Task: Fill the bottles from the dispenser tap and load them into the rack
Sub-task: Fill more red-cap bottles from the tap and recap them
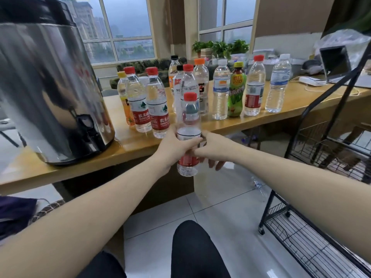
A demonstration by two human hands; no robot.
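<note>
Both forearms reach forward over dark-clad knees. Left hand and right hand wrap a red-capped water bottle, held upright just off the wooden table edge. Capped bottles stand behind it. Steel dispenser sits left; black wire rack stands right.

Thirteen capped bottles, one held, one steel dispenser, one wire rack, and one laptop.
</note>
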